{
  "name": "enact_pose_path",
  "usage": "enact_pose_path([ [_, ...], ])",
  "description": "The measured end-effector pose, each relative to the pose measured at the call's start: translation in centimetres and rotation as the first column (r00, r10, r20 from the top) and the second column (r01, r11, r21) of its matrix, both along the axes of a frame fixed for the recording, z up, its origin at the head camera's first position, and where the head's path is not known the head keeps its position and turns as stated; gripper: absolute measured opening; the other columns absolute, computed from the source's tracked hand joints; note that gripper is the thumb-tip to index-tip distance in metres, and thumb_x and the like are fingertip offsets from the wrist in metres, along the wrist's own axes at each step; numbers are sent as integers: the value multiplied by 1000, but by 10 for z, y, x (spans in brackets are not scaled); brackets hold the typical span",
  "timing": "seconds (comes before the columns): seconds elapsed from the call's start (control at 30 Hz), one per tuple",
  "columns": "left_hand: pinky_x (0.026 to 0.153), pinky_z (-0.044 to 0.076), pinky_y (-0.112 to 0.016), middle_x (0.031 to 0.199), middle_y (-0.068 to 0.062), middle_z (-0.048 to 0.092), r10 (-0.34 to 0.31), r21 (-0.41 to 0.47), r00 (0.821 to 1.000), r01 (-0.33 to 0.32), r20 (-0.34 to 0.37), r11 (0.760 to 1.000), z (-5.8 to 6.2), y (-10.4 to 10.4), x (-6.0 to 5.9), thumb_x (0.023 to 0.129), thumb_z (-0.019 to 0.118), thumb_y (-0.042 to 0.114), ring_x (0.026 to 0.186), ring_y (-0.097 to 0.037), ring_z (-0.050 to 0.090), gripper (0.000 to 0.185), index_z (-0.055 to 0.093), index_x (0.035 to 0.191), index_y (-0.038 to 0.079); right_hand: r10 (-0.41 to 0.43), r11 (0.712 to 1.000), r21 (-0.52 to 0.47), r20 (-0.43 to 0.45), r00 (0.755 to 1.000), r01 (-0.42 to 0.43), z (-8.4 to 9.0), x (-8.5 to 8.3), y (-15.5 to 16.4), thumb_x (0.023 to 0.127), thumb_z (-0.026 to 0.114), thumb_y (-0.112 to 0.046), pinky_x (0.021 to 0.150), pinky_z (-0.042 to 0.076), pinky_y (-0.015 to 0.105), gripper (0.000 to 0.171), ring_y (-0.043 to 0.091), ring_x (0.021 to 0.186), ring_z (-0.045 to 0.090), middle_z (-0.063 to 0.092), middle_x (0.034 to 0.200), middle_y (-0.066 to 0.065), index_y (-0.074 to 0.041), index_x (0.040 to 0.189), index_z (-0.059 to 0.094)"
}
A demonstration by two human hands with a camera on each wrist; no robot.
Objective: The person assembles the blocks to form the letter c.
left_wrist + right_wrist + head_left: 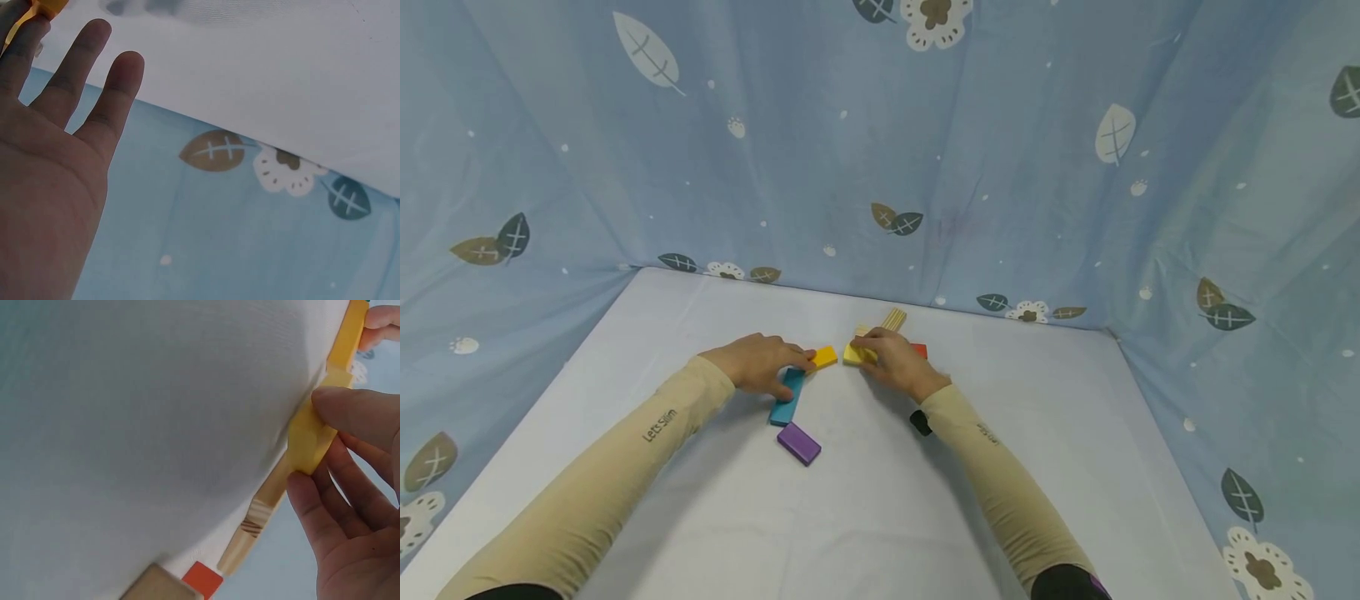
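Note:
In the head view my left hand [760,364] reaches over the table with its fingertips touching an orange-yellow block [825,357]. Its thumb lies at a blue block [785,408]. The left wrist view shows this hand's [50,137] fingers spread and mostly straight, a finger at the orange-yellow block [50,6]. My right hand [897,363] pinches a yellow block [854,356] between thumb and fingers. In the right wrist view, that yellow block [304,440] stands in line with the orange-yellow block [347,339] and pale wooden pieces [270,483].
A purple block [799,443] lies near the blue block's lower end. Beyond my right hand are striped wooden pieces [894,318] and a red block [920,350]. A brown block [159,585] sits beside the red one. Under my right wrist is a black object [920,422].

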State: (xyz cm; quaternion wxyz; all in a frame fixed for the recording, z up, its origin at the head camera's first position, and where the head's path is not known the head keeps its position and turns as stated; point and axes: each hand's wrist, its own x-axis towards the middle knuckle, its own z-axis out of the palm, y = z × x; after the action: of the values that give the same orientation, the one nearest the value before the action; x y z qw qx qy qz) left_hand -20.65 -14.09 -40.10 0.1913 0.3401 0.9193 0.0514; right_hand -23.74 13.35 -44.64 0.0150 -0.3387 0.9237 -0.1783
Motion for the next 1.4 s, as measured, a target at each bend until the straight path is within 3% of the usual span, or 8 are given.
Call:
enact_pose_path([
  [0.67,110,35,-65,156,-5,46,-15,15,1000,15,16,1000,2,0,-3,91,77,35,136,-38,48,57,59,143,19,-37,998,55,52,998,34,-2,-1,-7,96,71,-14,107,47,37,40,26,126,58,62,136,11,-12,136,65],
  [1.4,110,35,-64,157,-6,44,-11,12,999,11,37,1000,-1,-1,-3,92,75,35,136,-37,47,58,59,144,18,-57,997,46,40,998,55,-3,3,-8,95,73,-14,105,49,38,42,27,123,59,62,134,13,-11,136,65],
])
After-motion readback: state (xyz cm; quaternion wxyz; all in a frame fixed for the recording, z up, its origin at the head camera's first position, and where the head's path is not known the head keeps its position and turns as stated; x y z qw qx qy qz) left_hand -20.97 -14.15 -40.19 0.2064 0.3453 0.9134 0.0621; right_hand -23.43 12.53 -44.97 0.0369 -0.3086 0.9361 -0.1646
